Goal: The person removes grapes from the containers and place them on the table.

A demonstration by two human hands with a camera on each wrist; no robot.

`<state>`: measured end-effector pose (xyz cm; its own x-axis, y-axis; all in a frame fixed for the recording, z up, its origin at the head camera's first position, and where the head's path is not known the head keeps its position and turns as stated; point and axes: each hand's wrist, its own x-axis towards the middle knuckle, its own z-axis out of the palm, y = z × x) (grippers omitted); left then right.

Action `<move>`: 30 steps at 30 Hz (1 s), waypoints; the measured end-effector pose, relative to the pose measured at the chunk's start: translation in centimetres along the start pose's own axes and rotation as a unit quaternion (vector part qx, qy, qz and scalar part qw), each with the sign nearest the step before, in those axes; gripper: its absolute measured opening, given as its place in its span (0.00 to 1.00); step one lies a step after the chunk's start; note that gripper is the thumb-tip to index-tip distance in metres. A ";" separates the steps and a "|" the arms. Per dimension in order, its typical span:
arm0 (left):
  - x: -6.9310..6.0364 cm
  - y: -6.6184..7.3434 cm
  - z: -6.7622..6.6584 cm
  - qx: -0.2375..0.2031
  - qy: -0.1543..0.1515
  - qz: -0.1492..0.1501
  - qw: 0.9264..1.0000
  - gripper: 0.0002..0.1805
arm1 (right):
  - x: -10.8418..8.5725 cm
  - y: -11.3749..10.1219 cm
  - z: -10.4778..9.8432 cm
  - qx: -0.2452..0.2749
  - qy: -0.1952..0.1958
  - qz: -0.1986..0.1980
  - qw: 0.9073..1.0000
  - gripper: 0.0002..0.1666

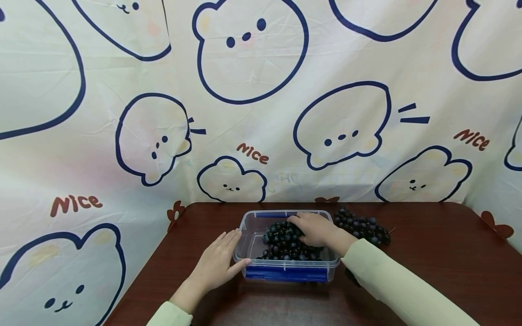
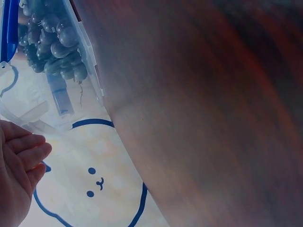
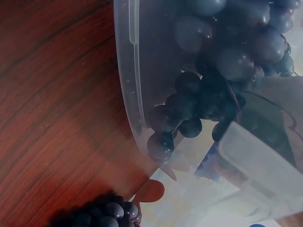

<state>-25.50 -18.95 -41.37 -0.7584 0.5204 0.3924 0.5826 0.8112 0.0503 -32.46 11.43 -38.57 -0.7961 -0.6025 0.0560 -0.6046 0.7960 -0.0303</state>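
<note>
A clear plastic container (image 1: 240, 246) with blue clips sits on the table, with a bunch of dark grapes (image 1: 283, 237) inside. My right hand (image 1: 316, 231) reaches in over the rim and holds the bunch, its thumb and forefinger bent at the grapes; its other fingertips are hidden. With straight fingers, my left hand (image 1: 218, 258) touches the container's left side and front corner. In the left wrist view, the left hand (image 2: 21, 165) shows its fingers beside the clear wall. The right wrist view shows grapes (image 3: 180, 109) through the container's wall.
A second bunch of dark grapes (image 1: 363, 226) lies on the brown table (image 1: 428, 253), to the right of the container. Behind the table hangs a white cloth (image 1: 281, 136) printed with cartoon bears.
</note>
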 end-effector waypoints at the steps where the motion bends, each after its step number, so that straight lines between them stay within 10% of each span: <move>1: 0.0 0.0 0.0 0.002 0.002 0.001 1.000 0.42 | 0.0 0.0 0.0 -0.001 0.003 -0.001 1.000 0.33; 20: 0.0 -0.1 0.1 0.002 0.010 0.008 1.000 0.42 | -0.3 -0.2 -0.1 -0.042 0.078 -0.032 0.996 0.32; 30: 0.0 -0.1 0.1 -0.002 0.002 0.005 1.000 0.42 | -0.9 -0.1 0.0 -0.100 0.169 -0.089 0.977 0.32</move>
<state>-25.61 -19.04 -41.47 -0.7506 0.5280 0.3972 0.5922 0.8042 0.0502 -31.66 11.86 -38.65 -0.6052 -0.7054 0.3691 -0.6878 0.6967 0.2038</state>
